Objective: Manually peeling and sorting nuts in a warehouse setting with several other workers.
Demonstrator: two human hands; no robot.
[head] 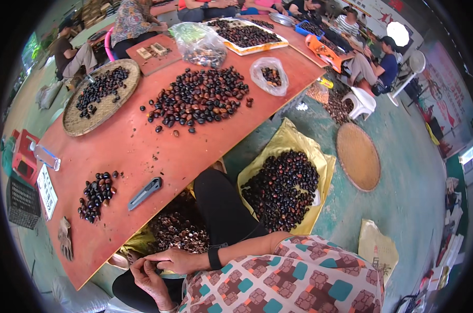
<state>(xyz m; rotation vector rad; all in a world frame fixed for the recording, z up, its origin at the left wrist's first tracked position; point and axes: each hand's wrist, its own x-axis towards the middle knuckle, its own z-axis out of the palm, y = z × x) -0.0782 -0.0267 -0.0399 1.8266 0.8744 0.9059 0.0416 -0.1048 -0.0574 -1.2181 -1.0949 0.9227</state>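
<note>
My left hand and my right hand meet over my lap, fingers touching. Between them shows a small dark thing, seemingly a nut, mostly hidden by the fingers. A black band circles my right wrist. Beyond my hands, under the table edge, lies a heap of broken brown shells on yellow sacking. On the red table rest a grey utility knife and a small pile of glossy dark nuts. To my right, an opened yellow sack on the floor holds many more dark nuts.
On the table are a large nut pile, a woven tray, plastic bags, a bottle and a glove. A round woven tray and a white stool stand right. Several people sit around the far tables.
</note>
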